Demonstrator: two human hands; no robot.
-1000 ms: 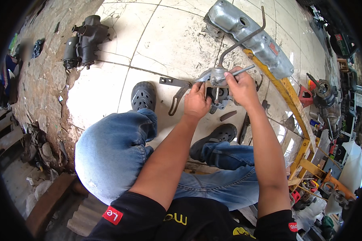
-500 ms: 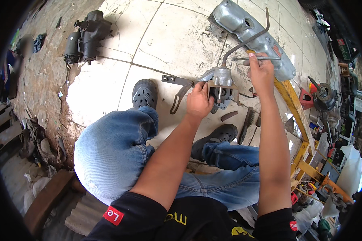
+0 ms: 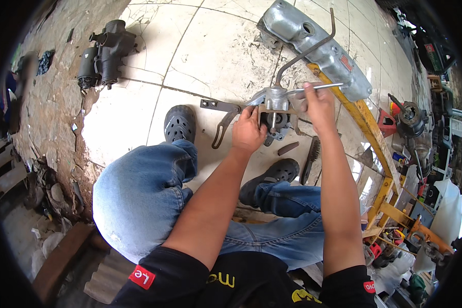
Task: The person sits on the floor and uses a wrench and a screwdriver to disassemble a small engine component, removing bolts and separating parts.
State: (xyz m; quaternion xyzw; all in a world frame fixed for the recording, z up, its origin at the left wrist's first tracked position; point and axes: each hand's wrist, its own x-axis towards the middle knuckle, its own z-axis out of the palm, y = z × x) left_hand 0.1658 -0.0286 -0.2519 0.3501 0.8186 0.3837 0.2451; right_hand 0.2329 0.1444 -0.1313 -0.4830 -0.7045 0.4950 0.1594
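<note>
In front of me on the floor stands a grey cast-metal mechanical part (image 3: 277,99), a long bent pipe (image 3: 308,50) rising from its top. My left hand (image 3: 249,132) grips the left side of this part, its fingertips partly hidden behind a flange. A flat slotted bracket (image 3: 225,124) sticks out to the left beside that hand. My right hand (image 3: 318,110) is closed round a slim silvery metal tool (image 3: 323,86). One end of the tool reaches the upper body of the part, just below the pipe; whether it touches cannot be made out.
A long silver metal cover (image 3: 321,49) lies beyond, over a yellow metal frame (image 3: 367,118). Near my right shoe are a wire brush (image 3: 310,160) and a small brown strip (image 3: 288,148). Dark machine parts (image 3: 108,54) sit far left; tools clutter the right.
My right hand has moved down and left, bringing the tool from above the cover to the part. The left hand keeps its grip. The whole view has shifted slightly.
</note>
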